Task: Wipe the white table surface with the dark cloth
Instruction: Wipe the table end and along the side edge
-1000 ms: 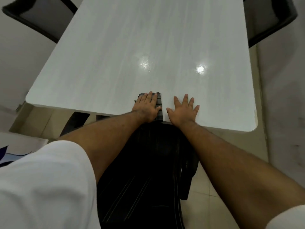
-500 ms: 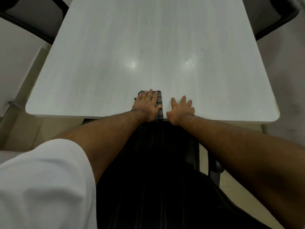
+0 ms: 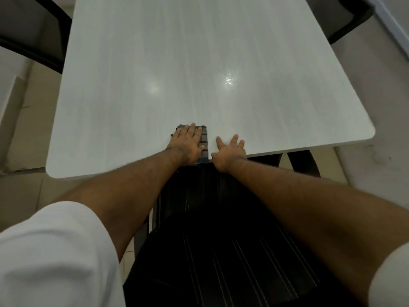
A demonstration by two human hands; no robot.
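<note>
Head view showed the wipe at its start or between strokes, by my reading: the cloth [image 3: 204,140] lay folded at the near edge of the table [image 3: 132,85], pinned flat under the left hand [image 3: 188,144], fingers spread rather than gripping. The right hand [image 3: 229,151] rested open and empty on bare table just beside the cloth. Next, the left palm would need firm pressure to push the cloth outward across the unwiped top.

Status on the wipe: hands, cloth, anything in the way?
Left hand flat on cloth at near edge. Right hand open on bare table. Nothing ahead in the way.
</note>
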